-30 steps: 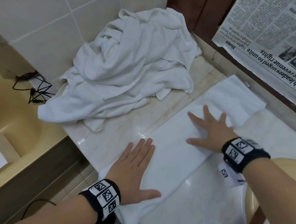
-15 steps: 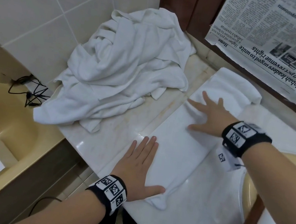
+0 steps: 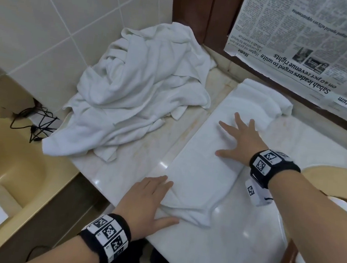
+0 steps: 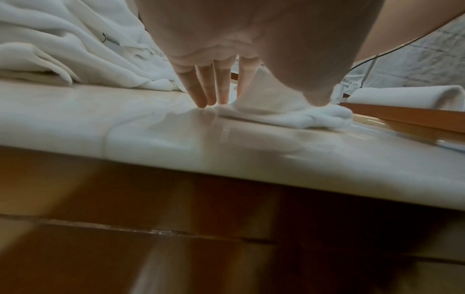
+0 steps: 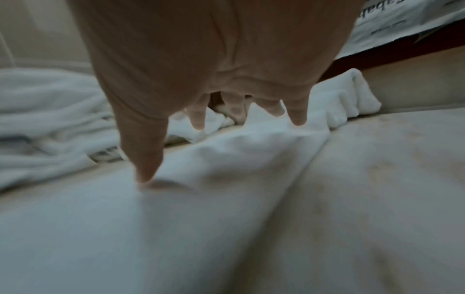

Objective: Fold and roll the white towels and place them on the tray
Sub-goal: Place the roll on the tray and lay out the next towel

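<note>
Pressed flat on the marble counter (image 3: pixel 240 250): a folded white towel (image 3: pixel 203 168), running from the near edge back toward the wall under the newspaper (image 3: pixel 311 50), far end bunched into thick folds. Left hand (image 3: pixel 148 200) at the towel's near corner, fingers straight and close together, thumb spread along the front hem. Right hand (image 3: pixel 239 140) farther back on the same towel, fingers splayed wide, palm down. Heaped in the back left corner of the counter, a pile of loose white towels (image 3: pixel 137 95), just beside the folded one but apart from it. From the head view only: black cables (image 3: pixel 34 124) off the left edge, a beige basin (image 3: pixel 9 165) below. From the left wrist view (blurred toward the bottom): fingertips (image 4: pixel 203 99) touching bare marble at the towel's border, the hem lumped under the thumb, and a printed label on the heap. From the right wrist view: thumb tip (image 5: pixel 146 175) dimpling the cloth, ridges raised between the spread fingers. No tray identifiable in any view.
</note>
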Action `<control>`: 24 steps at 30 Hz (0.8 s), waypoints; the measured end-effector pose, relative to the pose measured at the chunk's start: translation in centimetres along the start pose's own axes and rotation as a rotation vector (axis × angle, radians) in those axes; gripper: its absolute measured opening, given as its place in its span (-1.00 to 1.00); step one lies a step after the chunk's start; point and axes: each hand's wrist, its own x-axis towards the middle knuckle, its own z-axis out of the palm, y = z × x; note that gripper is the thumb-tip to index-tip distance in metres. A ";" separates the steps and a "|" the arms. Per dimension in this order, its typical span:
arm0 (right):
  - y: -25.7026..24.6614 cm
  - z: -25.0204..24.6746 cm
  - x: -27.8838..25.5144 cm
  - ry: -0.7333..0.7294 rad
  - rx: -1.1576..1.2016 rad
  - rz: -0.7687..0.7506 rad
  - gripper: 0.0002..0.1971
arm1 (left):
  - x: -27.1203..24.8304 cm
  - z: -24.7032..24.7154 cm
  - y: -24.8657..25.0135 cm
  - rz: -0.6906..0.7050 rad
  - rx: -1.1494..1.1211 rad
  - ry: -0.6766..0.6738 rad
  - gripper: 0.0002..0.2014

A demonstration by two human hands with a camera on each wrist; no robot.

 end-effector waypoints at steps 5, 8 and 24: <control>-3.9 1.8 -7.9 0.074 0.290 0.052 -0.62 | -0.6 1.3 -1.7 0.058 -0.075 0.167 -0.62; -6.0 4.2 -13.4 -0.043 0.348 0.148 -0.78 | -0.6 1.7 -2.6 0.093 -0.124 0.166 -0.66; -10.4 14.1 -19.5 0.351 0.734 0.361 -0.78 | -0.6 0.2 -5.5 0.300 -0.129 0.052 -0.79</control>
